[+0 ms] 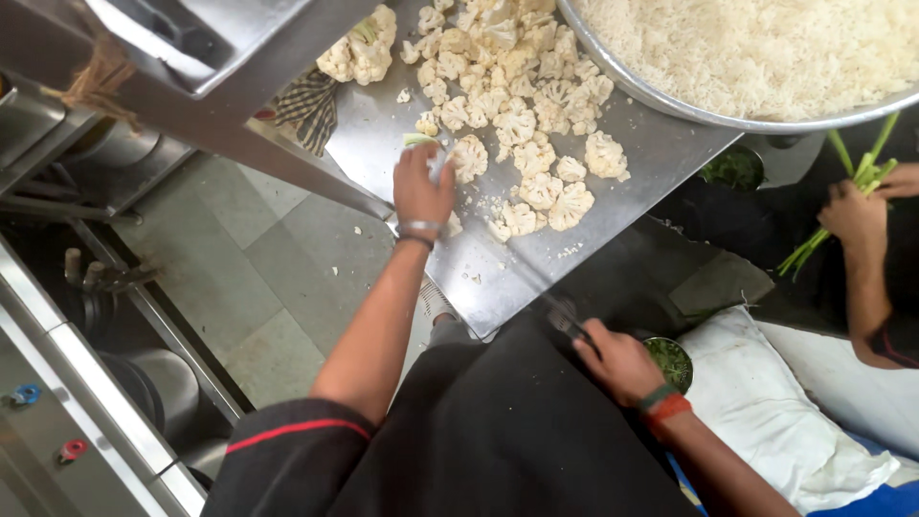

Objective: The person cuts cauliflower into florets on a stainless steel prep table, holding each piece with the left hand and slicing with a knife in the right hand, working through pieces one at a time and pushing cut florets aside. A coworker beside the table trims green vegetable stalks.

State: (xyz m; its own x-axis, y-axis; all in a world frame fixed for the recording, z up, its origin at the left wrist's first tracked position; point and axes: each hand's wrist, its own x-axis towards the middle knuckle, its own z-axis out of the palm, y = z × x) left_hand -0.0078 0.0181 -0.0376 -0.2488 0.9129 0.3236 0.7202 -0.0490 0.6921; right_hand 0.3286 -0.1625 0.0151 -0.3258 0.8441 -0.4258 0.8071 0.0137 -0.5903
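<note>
A flat stainless-steel worktop (661, 158) fills the far middle of the scene, and a wide round metal basin of cooked white rice (766, 48) sits on its far right corner. A heap of pale cut cauliflower florets (517, 105) spreads across the worktop from the far edge toward the near side. At the far left a checked cloth (308, 107) hangs over the worktop's edge. The person's left hand (421, 187) rests at the near left of the heap, fingers curled around a small piece of white cauliflower stalk (438, 165). The right hand (622, 362), near and right below the worktop, is closed around a dark knife handle (571, 324). On the far right, another person's hand (852, 215) grips long green stems (842, 196).
</note>
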